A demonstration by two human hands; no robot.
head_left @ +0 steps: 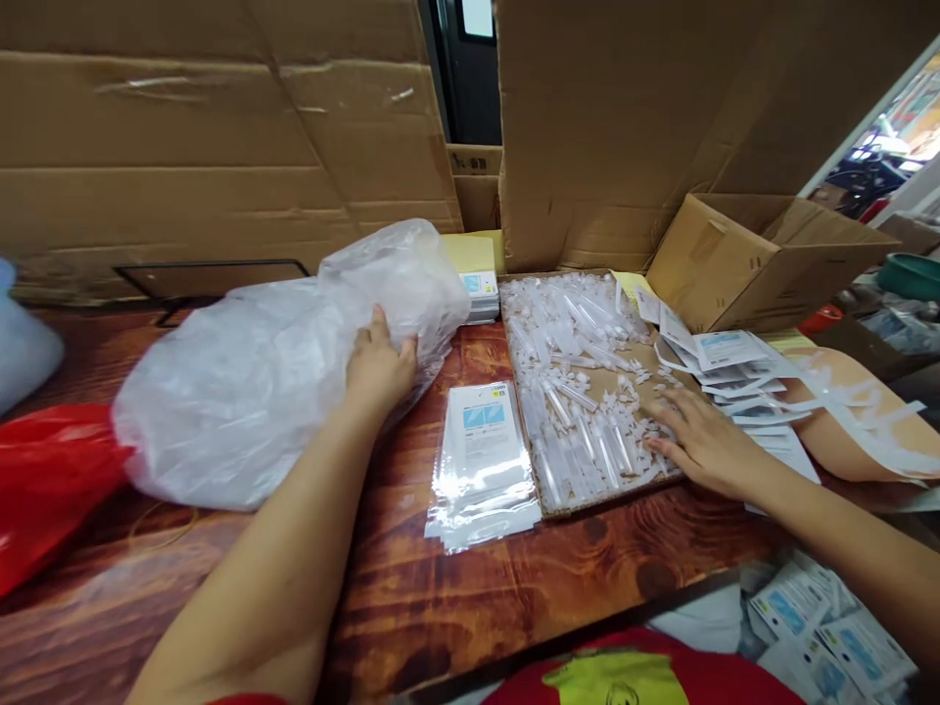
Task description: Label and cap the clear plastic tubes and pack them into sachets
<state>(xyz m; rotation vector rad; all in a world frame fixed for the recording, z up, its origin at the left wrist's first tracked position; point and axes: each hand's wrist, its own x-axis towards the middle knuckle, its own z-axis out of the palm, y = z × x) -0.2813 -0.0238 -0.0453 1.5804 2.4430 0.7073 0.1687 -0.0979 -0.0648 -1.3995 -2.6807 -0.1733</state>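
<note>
My left hand (380,364) rests on a large, crumpled translucent plastic bag (227,392), its fingers apart. Over the right edge of a shallow cardboard tray (598,506), my right hand (694,431) reaches in among small clear plastic pieces (624,401); its fingers are spread, and I see nothing held in them. Clear tube-like plastic parts (587,441) fill much of the tray. Between the bag and the tray lies a fanned stack of clear packets with printed cards (485,460).
Behind stand tall cardboard sheets (624,117) and an open cardboard box (727,255). Printed packets (724,352) and white strips (867,411) pile up right of the tray. A red bag (59,480) lies at far left. More packets (829,627) sit below the table edge.
</note>
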